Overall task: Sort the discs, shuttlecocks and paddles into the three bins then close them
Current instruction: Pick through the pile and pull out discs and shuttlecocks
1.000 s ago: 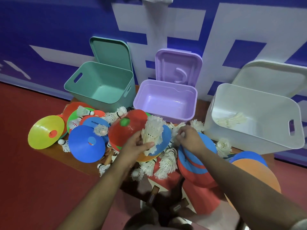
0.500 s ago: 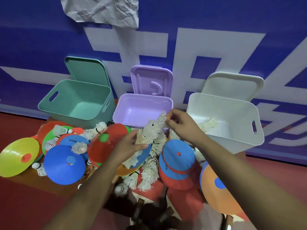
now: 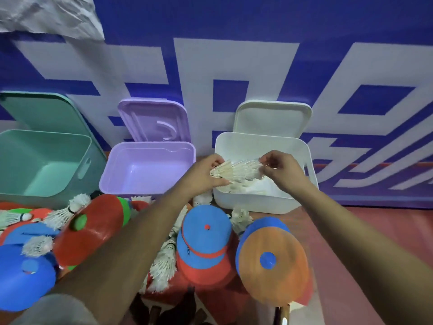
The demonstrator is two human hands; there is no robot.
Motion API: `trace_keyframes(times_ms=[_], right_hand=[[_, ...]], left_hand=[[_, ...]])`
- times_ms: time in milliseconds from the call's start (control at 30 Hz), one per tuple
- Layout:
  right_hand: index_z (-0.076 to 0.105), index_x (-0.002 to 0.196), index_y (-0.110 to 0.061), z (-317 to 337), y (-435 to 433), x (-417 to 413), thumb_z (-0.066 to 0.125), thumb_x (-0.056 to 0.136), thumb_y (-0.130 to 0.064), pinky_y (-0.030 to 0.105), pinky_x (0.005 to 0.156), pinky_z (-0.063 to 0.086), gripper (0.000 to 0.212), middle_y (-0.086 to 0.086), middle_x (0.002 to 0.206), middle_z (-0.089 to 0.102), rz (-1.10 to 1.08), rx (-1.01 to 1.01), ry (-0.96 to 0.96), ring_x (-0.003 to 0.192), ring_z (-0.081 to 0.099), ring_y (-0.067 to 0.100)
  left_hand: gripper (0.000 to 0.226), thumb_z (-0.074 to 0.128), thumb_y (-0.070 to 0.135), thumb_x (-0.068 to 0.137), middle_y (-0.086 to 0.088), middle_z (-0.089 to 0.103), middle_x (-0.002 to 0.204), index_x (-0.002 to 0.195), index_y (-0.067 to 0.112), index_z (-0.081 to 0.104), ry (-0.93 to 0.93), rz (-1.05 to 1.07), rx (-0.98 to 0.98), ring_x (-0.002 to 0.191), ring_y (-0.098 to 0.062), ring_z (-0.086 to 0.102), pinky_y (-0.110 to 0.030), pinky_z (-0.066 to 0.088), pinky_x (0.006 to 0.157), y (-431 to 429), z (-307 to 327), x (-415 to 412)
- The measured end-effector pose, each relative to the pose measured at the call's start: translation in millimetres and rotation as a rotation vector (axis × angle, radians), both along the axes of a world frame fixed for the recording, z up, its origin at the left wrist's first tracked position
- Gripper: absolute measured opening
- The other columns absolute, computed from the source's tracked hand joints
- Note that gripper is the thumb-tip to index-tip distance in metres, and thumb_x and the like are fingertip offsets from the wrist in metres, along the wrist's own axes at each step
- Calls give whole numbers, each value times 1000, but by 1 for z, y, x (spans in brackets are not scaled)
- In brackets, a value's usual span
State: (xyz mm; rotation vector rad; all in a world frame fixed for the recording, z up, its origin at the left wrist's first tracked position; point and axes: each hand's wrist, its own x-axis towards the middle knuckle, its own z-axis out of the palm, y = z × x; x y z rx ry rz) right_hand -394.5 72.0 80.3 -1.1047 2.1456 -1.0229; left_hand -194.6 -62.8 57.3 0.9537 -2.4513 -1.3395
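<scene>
- three bins in a row along the wall (image 3: 234,19): left bin (image 3: 35,148), middle bin (image 3: 150,144), right bin (image 3: 253,141)
- every lid (image 3: 154,123) stands up behind its bin, leaning on that wall
- discs (image 3: 206,233) and loose shuttlecocks (image 3: 164,261) are heaped in front of the bins
- stack of shuttlecocks (image 3: 236,171) sits over the right bin, left hand (image 3: 206,174) and right hand (image 3: 283,170) at its ends

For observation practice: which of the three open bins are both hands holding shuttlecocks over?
The white bin, rightmost: the left hand and right hand hold the shuttlecocks above it, not above the purple bin or green bin.
</scene>
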Motion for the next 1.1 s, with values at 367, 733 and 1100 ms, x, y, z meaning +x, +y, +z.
trace_keyframes(times_ms=[367,733,1100], right_hand=[[65,96,1,-83,-16,-55,55,83,-3,31,70,47,17,15,98,67,102,481,204,89,60,31],[62,115,-11,-30,-21,30,58,89,-20,25,83,41,28,6,110,58,328,54,235,97,59,19],[60,103,-8,-41,-68,203,60,84,-19,33,80,45,22,11,99,59,645,75,165,89,56,25]], left_hand=[[55,79,29,75,-4,52,116,124,15,58,-457,-291,-321,107,-22,54,-29,44,89,-19,-69,-93],[15,67,12,87,1,59,98,101,16,68,-78,185,-143,88,-3,60,-16,44,79,-3,-9,50],[16,57,39,76,3,54,89,90,32,62,-202,633,-331,88,-15,53,-29,40,77,19,5,277]])
